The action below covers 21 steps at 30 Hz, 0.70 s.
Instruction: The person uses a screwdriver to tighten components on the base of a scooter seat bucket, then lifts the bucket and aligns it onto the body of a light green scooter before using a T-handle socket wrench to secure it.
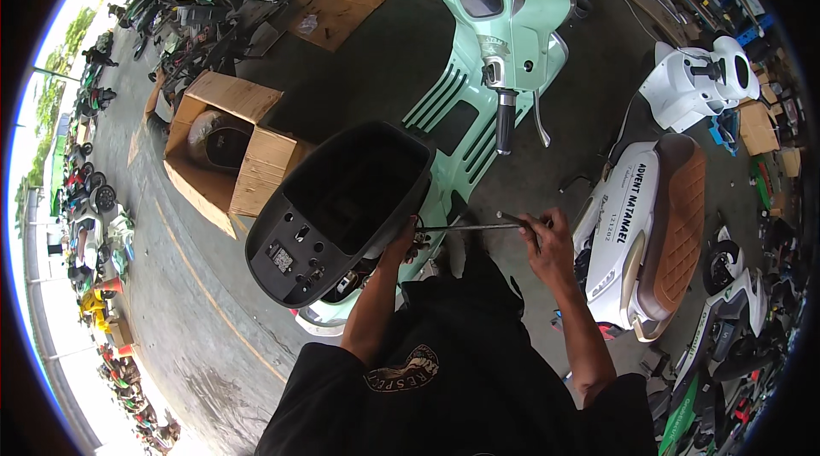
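A mint-green scooter (483, 140) stands before me with its seat off. Its black under-seat storage bucket (295, 230) sits tilted over the body. In my right hand (547, 244) is the handle of a T-handle wrench (470, 227), with the fingers closed round the crossbar. The long shaft points left, toward the bucket's right side. My left hand (399, 244) is there at the bucket's edge, its fingers curled close to the wrench's tip. What those fingers grip is partly hidden.
An open cardboard box (256, 167) with a black item in plastic stands left of the bucket. To my right is a white scooter body with a brown quilted seat (675, 234); a white front section (696, 84) stands beyond it. Scooter parts line both sides.
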### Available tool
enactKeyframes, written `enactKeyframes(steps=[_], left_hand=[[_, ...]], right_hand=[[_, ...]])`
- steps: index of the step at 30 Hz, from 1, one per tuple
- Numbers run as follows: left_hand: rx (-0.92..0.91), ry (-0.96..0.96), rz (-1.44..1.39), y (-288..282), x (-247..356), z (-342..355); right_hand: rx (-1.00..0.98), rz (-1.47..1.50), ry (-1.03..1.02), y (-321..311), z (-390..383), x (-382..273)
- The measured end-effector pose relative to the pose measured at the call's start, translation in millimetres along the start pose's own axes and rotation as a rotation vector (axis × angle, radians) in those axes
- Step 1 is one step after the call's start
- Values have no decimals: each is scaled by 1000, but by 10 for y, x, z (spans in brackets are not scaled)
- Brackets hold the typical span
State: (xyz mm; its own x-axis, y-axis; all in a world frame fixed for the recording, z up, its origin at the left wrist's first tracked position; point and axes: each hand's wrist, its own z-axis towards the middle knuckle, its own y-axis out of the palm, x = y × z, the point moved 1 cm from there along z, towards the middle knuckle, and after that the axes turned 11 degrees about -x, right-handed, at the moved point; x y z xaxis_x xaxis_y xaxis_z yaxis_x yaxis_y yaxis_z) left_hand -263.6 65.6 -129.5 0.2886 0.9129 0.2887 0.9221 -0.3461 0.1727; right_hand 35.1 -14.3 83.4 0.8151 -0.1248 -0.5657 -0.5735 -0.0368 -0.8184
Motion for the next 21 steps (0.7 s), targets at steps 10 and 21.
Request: enactKeyframes(steps=[10, 21], left_hand=[[158, 46, -48, 82, -92, 65], [125, -22, -217, -160, -267, 148]], right_hand=[[-222, 20, -229, -44, 232, 212], [-738, 553, -43, -65, 294, 209]])
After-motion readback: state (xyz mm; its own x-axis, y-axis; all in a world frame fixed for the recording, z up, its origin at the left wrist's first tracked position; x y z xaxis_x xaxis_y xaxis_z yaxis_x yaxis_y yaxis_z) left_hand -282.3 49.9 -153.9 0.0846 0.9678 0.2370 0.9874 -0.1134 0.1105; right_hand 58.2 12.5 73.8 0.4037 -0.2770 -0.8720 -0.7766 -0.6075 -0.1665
